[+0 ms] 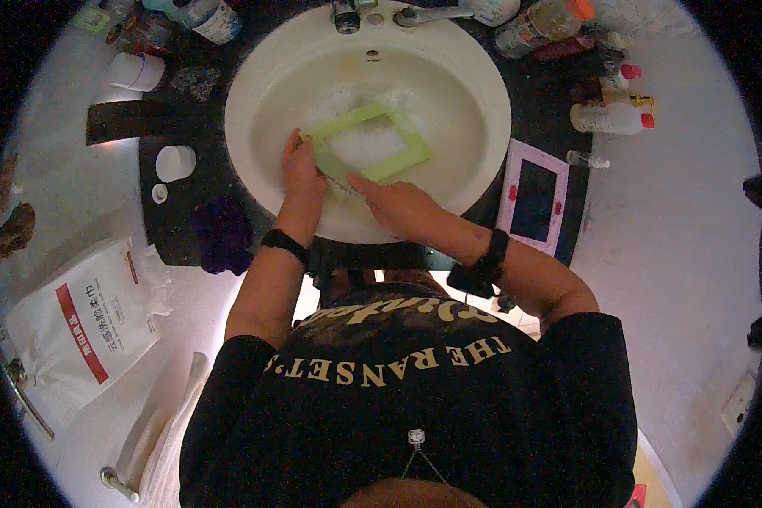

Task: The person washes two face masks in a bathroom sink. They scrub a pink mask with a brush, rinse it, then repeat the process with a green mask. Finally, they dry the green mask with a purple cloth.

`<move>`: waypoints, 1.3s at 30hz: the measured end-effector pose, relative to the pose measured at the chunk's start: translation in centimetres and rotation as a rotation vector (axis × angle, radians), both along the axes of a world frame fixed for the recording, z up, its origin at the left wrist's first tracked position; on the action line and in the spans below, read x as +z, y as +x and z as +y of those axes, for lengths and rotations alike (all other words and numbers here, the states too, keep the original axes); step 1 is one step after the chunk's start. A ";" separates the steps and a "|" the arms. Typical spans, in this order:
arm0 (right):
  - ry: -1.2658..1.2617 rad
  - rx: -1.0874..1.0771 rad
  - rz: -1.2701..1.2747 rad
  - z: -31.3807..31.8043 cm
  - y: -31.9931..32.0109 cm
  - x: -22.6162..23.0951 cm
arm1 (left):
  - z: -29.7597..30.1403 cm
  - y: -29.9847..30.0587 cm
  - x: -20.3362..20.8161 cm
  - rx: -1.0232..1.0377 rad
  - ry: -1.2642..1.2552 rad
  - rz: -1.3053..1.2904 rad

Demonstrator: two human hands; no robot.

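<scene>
A light green rectangular frame [409,152], open in the middle, is held tilted over the white oval sink [244,127]. White suds [372,140] show through its opening and around its far edge. My left hand [303,178] grips the frame at its left corner, thumb and fingers closed around the edge. My right hand [398,207] is at the frame's near edge, its fingers curled together. A thin dark line runs between my two hands along the frame's near left side; whether it is a slim tool in my right fingers I cannot make out.
A faucet [345,17] stands at the sink's far rim. A pink frame [560,190] lies on the dark counter at right, near several bottles [610,117]. At left are a white round container [175,163], a dark purple cloth [220,235] and a hanging white package [93,322].
</scene>
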State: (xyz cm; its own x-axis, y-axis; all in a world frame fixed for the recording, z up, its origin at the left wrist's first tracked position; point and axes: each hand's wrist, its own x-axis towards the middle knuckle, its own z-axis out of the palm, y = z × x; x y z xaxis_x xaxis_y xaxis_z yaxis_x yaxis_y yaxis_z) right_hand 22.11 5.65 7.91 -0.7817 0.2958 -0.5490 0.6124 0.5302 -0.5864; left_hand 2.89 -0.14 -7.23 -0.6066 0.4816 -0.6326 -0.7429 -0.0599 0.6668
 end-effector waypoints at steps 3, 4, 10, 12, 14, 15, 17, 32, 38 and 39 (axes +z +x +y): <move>0.003 0.099 -0.117 0.4 3.6 0.5 | 0.2 0.3 0.5 -0.089 -0.107 0.076; 0.076 0.108 -0.177 1.2 4.7 0.4 | 0.2 0.3 0.3 -0.105 -0.076 0.116; 0.376 -0.040 -0.179 10.1 6.6 -3.2 | -0.5 -0.7 -1.2 -0.171 -0.199 0.220; 0.409 -0.080 -0.099 10.2 5.4 -4.7 | -0.6 -0.9 -1.0 -0.188 -0.190 0.214; 0.360 -0.062 -0.034 7.8 4.6 -5.4 | -0.7 -0.9 -0.5 -0.089 -0.188 0.097; 0.330 -0.075 -0.057 6.6 4.4 -5.3 | -0.5 -1.0 -0.2 -0.049 -0.148 0.070; 0.276 -0.063 -0.101 4.9 4.2 -4.5 | -0.7 -0.8 0.6 -0.026 -0.114 0.081; 0.082 -0.126 0.154 4.3 0.3 -4.7 | -1.4 -0.4 4.0 -0.154 -0.031 -0.060; 0.271 -0.387 0.053 8.7 3.2 -4.1 | -1.9 0.4 13.4 -0.206 -0.020 0.321; 0.440 -0.300 0.189 8.9 2.9 -4.0 | -1.9 0.9 14.7 -0.271 0.028 0.463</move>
